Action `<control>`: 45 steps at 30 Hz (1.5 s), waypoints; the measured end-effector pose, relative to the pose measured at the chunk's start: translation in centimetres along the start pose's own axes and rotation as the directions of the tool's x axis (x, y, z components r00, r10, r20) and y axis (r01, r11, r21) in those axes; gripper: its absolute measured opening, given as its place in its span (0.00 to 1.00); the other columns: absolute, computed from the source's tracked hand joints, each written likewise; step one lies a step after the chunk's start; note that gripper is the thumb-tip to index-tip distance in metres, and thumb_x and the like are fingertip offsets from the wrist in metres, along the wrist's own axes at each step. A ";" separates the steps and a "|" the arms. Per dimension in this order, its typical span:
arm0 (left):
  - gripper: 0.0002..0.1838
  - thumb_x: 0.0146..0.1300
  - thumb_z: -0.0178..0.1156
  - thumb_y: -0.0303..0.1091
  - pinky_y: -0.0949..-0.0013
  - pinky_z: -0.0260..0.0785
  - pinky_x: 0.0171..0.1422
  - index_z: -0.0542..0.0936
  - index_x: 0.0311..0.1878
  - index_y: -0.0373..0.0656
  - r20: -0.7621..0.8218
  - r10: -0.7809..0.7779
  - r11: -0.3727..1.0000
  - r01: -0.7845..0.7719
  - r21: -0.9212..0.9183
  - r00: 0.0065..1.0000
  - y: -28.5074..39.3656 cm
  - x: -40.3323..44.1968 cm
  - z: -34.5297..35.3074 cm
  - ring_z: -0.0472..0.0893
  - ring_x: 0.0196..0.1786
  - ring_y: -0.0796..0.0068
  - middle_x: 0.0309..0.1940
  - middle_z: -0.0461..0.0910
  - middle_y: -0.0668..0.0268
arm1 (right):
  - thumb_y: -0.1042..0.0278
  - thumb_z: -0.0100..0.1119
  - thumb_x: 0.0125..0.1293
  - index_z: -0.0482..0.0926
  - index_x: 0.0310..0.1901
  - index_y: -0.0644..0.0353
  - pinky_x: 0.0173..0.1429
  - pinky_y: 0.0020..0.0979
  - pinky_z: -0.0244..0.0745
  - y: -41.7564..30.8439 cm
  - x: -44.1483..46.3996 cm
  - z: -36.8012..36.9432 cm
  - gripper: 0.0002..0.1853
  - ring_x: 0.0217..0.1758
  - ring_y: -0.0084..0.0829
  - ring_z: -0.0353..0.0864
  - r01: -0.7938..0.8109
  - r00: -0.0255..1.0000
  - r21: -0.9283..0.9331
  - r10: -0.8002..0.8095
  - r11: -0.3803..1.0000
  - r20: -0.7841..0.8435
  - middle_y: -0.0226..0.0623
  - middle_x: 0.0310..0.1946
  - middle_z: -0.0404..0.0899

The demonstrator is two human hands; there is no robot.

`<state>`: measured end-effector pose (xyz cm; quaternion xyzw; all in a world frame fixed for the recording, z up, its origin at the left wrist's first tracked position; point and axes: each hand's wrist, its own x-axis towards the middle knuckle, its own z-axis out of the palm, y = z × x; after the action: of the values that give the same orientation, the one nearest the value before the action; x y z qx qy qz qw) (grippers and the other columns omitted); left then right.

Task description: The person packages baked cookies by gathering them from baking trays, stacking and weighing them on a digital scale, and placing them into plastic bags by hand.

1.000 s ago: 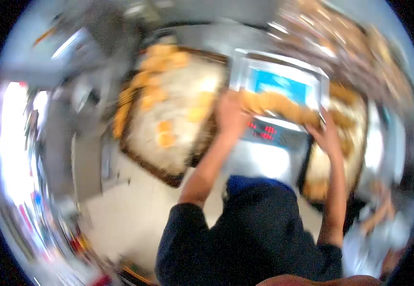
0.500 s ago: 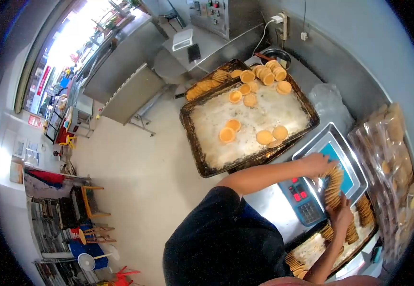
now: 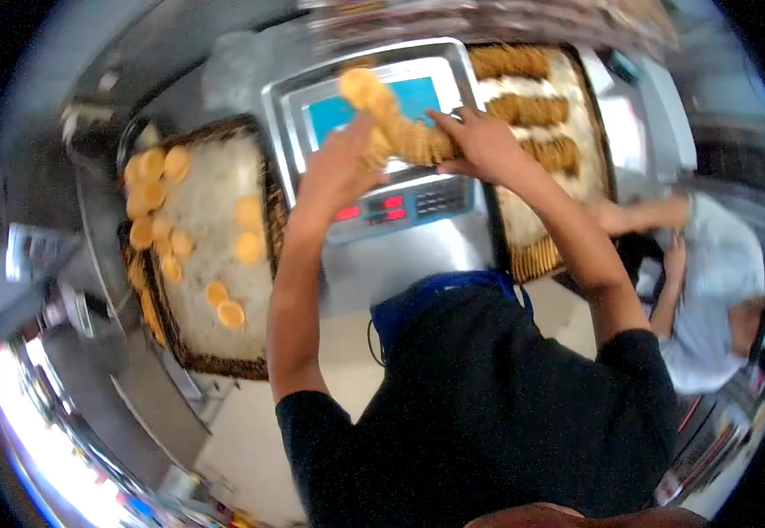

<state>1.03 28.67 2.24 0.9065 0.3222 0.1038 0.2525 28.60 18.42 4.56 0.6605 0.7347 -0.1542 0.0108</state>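
Note:
A curved row of round golden pastry shells (image 3: 400, 132) lies over the metal pan (image 3: 279, 123) of a digital scale with a lit red display (image 3: 391, 209). My left hand (image 3: 338, 167) is closed around the left side of the row, its fingertips partly hidden. At the row's right end, my right hand (image 3: 479, 145) grips the shells between thumb and fingers. Under the shells, part of the pan's blue surface (image 3: 418, 95) shows.
On the left, a dark-edged tray (image 3: 215, 339) carries loose shells (image 3: 147, 189). To the right, another tray (image 3: 594, 114) holds rows of shells (image 3: 528, 110). Plastic-bagged goods (image 3: 488, 26) lie behind. A co-worker (image 3: 713, 282) is at the right, one arm near that tray.
The view has swung round, bringing the co-worker into sight and moving the scale to the upper middle. Both hands remain on the row of shells.

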 end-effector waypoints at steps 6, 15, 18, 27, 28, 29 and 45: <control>0.55 0.53 0.79 0.57 0.51 0.80 0.54 0.65 0.81 0.45 -0.076 0.003 0.990 0.008 0.144 0.997 1.5 1.0 0.5 0.82 0.57 0.52 0.56 0.84 0.56 | 0.37 0.79 0.52 0.63 0.81 0.44 0.60 0.47 0.84 -1.4 0.1 0.4 0.56 0.64 0.56 0.81 -0.047 0.995 0.005 0.048 0.999 -0.092 0.59 0.68 0.73; 0.50 0.55 0.77 0.55 0.53 0.80 0.53 0.68 0.80 0.52 -0.050 -0.046 0.965 0.057 0.257 0.998 -0.4 0.2 0.9 0.81 0.56 0.54 0.53 0.83 0.58 | 0.47 0.77 0.60 0.69 0.76 0.48 0.58 0.49 0.85 -1.6 -0.6 3.3 0.44 0.66 0.57 0.78 -0.108 0.914 0.135 0.152 0.985 -0.376 0.57 0.68 0.72; 0.58 0.49 0.77 0.64 0.51 0.78 0.59 0.66 0.82 0.50 -0.042 -0.050 0.959 0.060 0.276 0.998 -0.5 -0.4 -0.6 0.79 0.62 0.50 0.61 0.81 0.53 | 0.50 0.78 0.59 0.67 0.78 0.48 0.60 0.49 0.85 -2.3 -1.2 2.3 0.46 0.68 0.59 0.77 -0.125 0.922 0.187 0.183 0.974 -0.341 0.60 0.73 0.67; 0.47 0.62 0.75 0.56 0.48 0.70 0.72 0.70 0.77 0.37 -0.102 -0.054 0.983 0.071 0.172 0.993 -3.0 2.8 -1.5 0.77 0.67 0.40 0.62 0.79 0.41 | 0.53 0.80 0.58 0.60 0.82 0.46 0.60 0.48 0.86 -2.3 -1.6 1.9 0.53 0.73 0.58 0.75 -0.224 0.938 0.255 0.279 0.941 -0.206 0.61 0.79 0.60; 0.45 0.64 0.72 0.58 0.48 0.70 0.72 0.72 0.75 0.36 -0.142 -0.132 0.982 0.149 0.118 0.981 -3.2 4.2 -1.0 0.77 0.67 0.40 0.62 0.79 0.40 | 0.53 0.80 0.58 0.60 0.82 0.46 0.60 0.48 0.86 -2.5 -1.8 2.0 0.53 0.73 0.58 0.75 -0.222 0.939 0.250 0.276 0.943 -0.206 0.61 0.79 0.60; 0.44 0.67 0.70 0.60 0.48 0.69 0.72 0.73 0.74 0.35 -0.181 -0.208 0.973 0.221 0.059 0.961 -3.5 5.7 -0.6 0.78 0.67 0.40 0.62 0.79 0.40 | 0.53 0.80 0.58 0.60 0.82 0.46 0.60 0.48 0.85 -2.7 -2.0 2.0 0.53 0.73 0.58 0.74 -0.223 0.937 0.261 0.280 0.939 -0.208 0.62 0.79 0.60; 0.28 0.56 0.78 0.47 0.58 0.76 0.48 0.84 0.58 0.45 -0.223 -0.283 0.947 0.234 -0.223 0.933 -3.2 11.7 2.9 0.83 0.40 0.59 0.36 0.84 0.59 | 0.56 0.78 0.61 0.68 0.74 0.55 0.64 0.46 0.82 -2.8 -2.3 5.5 0.42 0.73 0.59 0.74 -0.188 0.834 0.332 0.328 0.925 -0.444 0.60 0.79 0.59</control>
<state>9.37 37.16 -1.61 0.8067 0.4568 0.2145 0.3073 25.17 14.68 0.42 0.7665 0.5877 -0.0786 -0.2468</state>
